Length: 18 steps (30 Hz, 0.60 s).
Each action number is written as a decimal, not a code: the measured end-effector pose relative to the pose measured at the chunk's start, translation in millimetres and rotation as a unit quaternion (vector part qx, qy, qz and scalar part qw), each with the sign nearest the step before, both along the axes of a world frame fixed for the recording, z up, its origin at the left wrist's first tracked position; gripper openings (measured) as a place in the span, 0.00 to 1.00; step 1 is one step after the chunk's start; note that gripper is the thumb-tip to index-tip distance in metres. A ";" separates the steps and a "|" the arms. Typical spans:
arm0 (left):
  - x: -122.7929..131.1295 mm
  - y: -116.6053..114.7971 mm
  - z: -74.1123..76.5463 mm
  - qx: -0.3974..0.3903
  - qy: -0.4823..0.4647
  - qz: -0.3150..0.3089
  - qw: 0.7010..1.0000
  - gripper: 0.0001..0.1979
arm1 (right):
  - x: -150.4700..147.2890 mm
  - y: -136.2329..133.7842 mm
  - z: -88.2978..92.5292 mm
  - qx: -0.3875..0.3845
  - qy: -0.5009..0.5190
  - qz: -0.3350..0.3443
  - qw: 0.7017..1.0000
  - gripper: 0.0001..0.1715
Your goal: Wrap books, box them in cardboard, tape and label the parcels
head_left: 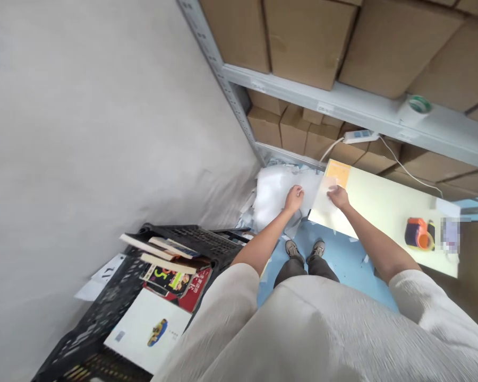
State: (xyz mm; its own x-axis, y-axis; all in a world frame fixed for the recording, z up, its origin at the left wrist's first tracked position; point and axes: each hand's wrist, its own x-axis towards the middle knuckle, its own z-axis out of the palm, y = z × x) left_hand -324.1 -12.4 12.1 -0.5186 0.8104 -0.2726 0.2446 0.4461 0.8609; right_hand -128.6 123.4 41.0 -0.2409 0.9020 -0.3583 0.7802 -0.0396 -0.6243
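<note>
My left hand reaches down and pinches the edge of a pile of white plastic bags heaped on the floor beside the table. My right hand rests closed on a translucent white bag sheet lying over the near-left corner of the pale yellow table. An orange book or booklet lies under that sheet at the table's far-left corner. Both hands seem to grip the same white plastic material; the fingertips are partly hidden.
A black plastic crate holding several books stands at my left. An orange tape dispenser sits on the table's right end. A grey metal shelf with cardboard boxes, a power strip and a tape roll stands behind. My feet stand on blue floor.
</note>
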 end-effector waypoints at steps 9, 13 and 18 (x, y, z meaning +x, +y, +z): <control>95.1 6.8 -24.7 -0.082 0.135 -0.223 0.962 0.20 | 132.4 -12.8 -19.9 -0.020 -0.030 -0.059 0.998 0.21; 125.3 11.3 -31.9 -0.113 0.162 -0.270 0.942 0.23 | 170.4 -10.6 -31.4 -0.037 -0.023 -0.083 0.996 0.21; 151.8 16.2 -36.8 -0.146 0.204 -0.313 0.916 0.27 | 210.9 -3.1 -47.5 -0.043 -0.028 -0.091 0.995 0.23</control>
State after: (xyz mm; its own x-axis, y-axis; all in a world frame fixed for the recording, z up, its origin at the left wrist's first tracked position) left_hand -172.3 3.8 -24.7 -0.0846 0.9075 -0.4114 0.8056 0.3052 0.5078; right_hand 82.3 120.3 -6.5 -0.0539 0.8945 -0.4439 0.7889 -0.2344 -0.5681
